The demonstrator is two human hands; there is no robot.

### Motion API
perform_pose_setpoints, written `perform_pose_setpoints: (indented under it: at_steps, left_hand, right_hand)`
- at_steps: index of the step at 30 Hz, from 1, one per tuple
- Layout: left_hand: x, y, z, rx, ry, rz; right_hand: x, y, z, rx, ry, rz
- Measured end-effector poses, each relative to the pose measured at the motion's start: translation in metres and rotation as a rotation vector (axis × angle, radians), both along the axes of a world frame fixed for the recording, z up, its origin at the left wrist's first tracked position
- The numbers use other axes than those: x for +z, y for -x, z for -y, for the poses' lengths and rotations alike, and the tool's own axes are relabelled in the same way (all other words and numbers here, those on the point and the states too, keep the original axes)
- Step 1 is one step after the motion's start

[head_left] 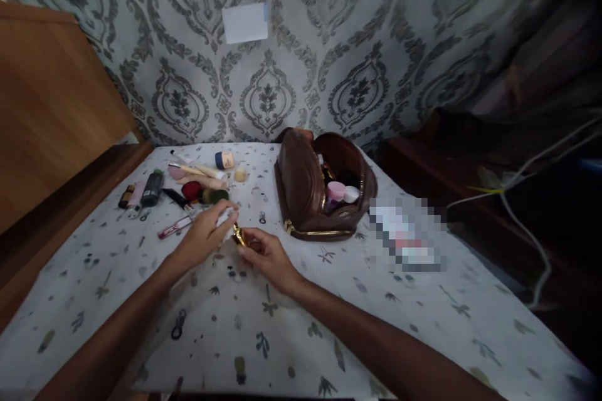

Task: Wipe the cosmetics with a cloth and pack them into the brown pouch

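My right hand [270, 258] is closed around a small shiny gold container [239, 236], its narrow top tilted up and to the left. Just above that top, my left hand [211, 229] has thumb and fingertips brought together in a pinch; whatever lies between them is too small to make out. Beyond my left hand are a red round item [192, 190], a dark green round item [219, 197] and a black tube [177, 198]. Beside its wrist lies a pink lip gloss tube [175, 227]. An open brown bag [301, 191] stands behind my right hand.
Brushes [195, 170], a dark bottle [152, 188] and a blue-and-cream jar [224, 160] lie at the back left of the patterned cloth [282, 351]. Inside the bag is a pink-lidded jar [335, 190]. A blurred-out item [407, 235] and white cables [540, 235] are at right.
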State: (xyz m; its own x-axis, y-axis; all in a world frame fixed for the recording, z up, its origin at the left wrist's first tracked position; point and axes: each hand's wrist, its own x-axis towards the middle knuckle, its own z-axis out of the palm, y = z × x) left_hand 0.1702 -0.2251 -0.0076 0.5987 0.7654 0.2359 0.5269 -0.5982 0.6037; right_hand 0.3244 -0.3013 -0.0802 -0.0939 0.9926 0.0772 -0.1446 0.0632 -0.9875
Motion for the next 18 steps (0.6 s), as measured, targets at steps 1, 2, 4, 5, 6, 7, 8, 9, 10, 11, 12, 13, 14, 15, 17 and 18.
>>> perform_pose_setpoints:
  at_steps: [1,2,4,5,6,7,8,9,10,11,12,13,14,15,17,18]
  left_hand:
    - [-0.008,-0.001,0.002,0.014,-0.041,0.013]
    - [-0.015,-0.001,0.004,0.013,-0.093,0.006]
    - [-0.027,-0.003,0.010,-0.020,-0.221,-0.064]
    - [-0.032,-0.004,0.013,-0.040,-0.282,-0.115]
    - [-0.035,-0.005,0.016,-0.051,-0.337,-0.165]
    - [-0.036,-0.006,0.017,-0.052,-0.380,-0.207]
    - [-0.037,-0.006,0.018,-0.047,-0.408,-0.242]
    - [-0.037,-0.005,0.018,-0.038,-0.423,-0.267]
    - [-0.036,-0.005,0.017,-0.030,-0.424,-0.281]
    - [-0.034,-0.004,0.015,-0.025,-0.409,-0.281]
    - [-0.033,-0.003,0.013,-0.022,-0.376,-0.256]
    - [-0.031,-0.001,0.011,-0.020,-0.324,-0.206]
    - [-0.030,0.000,0.009,-0.011,-0.253,-0.136]
    - [-0.028,0.001,0.006,0.007,-0.170,-0.054]
    - [-0.026,0.003,0.001,0.052,0.000,0.107]
    - [-0.024,0.003,-0.001,0.071,0.080,0.173]
  right_hand:
    - [0.000,0.000,-0.001,0.003,0.016,-0.014]
    - [0.000,0.000,-0.002,-0.001,0.031,-0.020]
    - [0.000,0.000,-0.003,-0.024,0.056,-0.022]
    - [0.000,0.000,-0.003,-0.036,0.062,-0.016]
    - [0.000,0.001,-0.003,-0.048,0.063,-0.005]
    - [0.000,0.001,-0.003,-0.054,0.061,0.012]
    - [0.001,0.001,-0.002,-0.052,0.055,0.035]
    - [0.001,0.001,-0.002,-0.046,0.045,0.064]
    - [0.001,0.001,-0.001,-0.036,0.030,0.095]
    - [0.001,0.001,0.000,-0.025,0.012,0.125]
    - [0.001,0.001,0.000,-0.015,-0.009,0.152]
    - [0.001,0.000,0.001,-0.004,-0.031,0.176]
    - [0.002,0.000,0.001,0.004,-0.050,0.194]
    - [0.002,0.000,0.002,0.009,-0.063,0.208]
    - [0.003,-0.001,0.002,0.013,-0.074,0.230]
    - [0.003,-0.001,0.003,0.016,-0.073,0.237]
